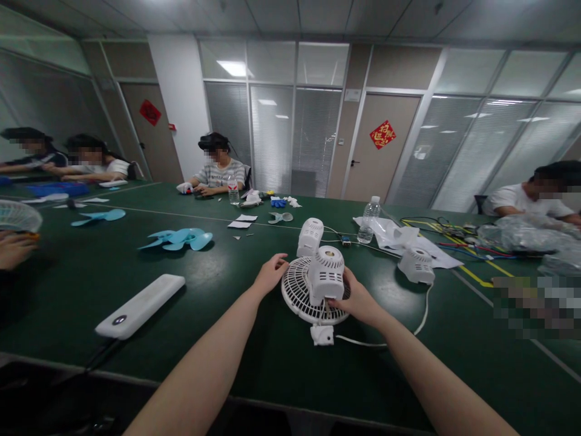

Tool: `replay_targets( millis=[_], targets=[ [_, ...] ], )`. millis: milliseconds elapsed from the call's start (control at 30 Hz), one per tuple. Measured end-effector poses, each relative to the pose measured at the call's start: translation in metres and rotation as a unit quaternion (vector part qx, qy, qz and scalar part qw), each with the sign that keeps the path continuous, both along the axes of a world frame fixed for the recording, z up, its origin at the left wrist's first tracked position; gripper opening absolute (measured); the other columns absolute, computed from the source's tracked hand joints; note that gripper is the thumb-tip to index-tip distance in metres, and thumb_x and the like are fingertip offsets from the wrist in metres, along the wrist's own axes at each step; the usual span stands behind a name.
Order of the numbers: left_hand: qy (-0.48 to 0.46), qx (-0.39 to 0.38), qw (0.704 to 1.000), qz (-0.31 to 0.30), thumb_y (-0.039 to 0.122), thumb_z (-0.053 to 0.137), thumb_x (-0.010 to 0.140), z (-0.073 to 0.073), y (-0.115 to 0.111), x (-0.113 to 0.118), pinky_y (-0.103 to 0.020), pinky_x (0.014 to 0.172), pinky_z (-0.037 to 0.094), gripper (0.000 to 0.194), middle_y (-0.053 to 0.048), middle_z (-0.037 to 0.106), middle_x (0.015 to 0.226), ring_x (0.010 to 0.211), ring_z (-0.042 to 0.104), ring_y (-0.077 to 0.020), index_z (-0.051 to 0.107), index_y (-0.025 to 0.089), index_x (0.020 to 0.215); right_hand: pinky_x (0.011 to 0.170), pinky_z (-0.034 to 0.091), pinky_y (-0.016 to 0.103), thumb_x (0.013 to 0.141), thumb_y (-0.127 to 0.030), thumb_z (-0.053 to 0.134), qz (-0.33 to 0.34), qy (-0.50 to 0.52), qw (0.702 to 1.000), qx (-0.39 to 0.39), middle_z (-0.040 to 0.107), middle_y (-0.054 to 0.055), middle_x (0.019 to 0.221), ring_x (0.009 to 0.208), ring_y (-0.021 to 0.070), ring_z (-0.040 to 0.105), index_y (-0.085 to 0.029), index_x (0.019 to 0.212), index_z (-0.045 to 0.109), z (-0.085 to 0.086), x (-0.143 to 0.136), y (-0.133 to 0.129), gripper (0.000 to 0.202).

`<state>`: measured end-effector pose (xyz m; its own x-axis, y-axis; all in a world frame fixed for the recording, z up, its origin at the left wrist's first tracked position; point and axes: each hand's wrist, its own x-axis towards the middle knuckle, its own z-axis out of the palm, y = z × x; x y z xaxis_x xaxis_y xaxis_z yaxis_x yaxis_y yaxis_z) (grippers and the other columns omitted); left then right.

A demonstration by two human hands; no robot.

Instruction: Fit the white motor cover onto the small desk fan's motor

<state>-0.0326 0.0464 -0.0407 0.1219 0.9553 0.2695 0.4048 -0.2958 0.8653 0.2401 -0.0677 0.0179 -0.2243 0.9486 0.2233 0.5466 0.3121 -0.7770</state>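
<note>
A round white fan grille point(297, 297) lies on the green table in front of me, with a white fan motor housing point(327, 272) with slotted vents standing on it. My right hand point(361, 297) grips this housing from the right side, some of its fingers hidden behind it. At the grille's left rim is my left hand point(271, 274), fingers apart and holding nothing; whether they touch the rim I cannot tell. A second white motor housing point(310, 237) stands just behind. By the grille's near edge sits a small white plastic part point(322, 335).
A third housing point(416, 265) with a cord lies to the right, near a water bottle point(370, 221). Blue fan blades point(181, 238) and a white power bank point(140, 307) lie to the left. Cables point(454, 230) and plastic bags point(517, 236) are further right. Several people sit around the table.
</note>
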Motion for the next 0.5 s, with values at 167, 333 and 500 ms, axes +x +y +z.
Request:
replay_targets(
  millis=[167, 333, 500],
  targets=[
    [0.039, 0.006, 0.999, -0.023, 0.039, 0.052, 0.087, 0.001, -0.001, 0.001, -0.036, 0.088, 0.05, 0.03, -0.005, 0.067, 0.11, 0.095, 0.063, -0.0202, 0.064, 0.022, 0.109, 0.11, 0.032, 0.048, 0.063, -0.033, 0.08, 0.027, 0.018, 0.999, -0.024, 0.046, 0.013, 0.139, 0.128, 0.0287, 0.045, -0.02, 0.145, 0.021, -0.001, 0.001, 0.001, 0.102],
    [0.062, 0.021, 0.998, -0.018, 0.038, 0.05, 0.088, 0.004, -0.002, 0.001, -0.036, 0.091, 0.049, 0.029, -0.005, 0.066, 0.11, 0.097, 0.062, -0.0204, 0.066, 0.022, 0.106, 0.112, 0.028, 0.049, 0.065, -0.04, 0.08, 0.074, 0.068, 0.994, -0.053, 0.041, 0.013, 0.144, 0.132, 0.0294, 0.04, -0.021, 0.147, 0.013, -0.001, 0.002, 0.002, 0.107],
    [0.066, 0.062, 0.996, -0.019, 0.042, 0.047, 0.09, 0.021, -0.023, 0.006, -0.04, 0.099, 0.044, 0.034, -0.006, 0.061, 0.119, 0.108, 0.058, -0.0227, 0.061, 0.022, 0.115, 0.11, 0.032, 0.05, 0.068, -0.039, 0.077, 0.049, 0.077, 0.993, -0.07, 0.04, 0.013, 0.145, 0.131, 0.0289, 0.041, -0.024, 0.148, 0.01, -0.002, -0.003, -0.001, 0.105]
  ],
)
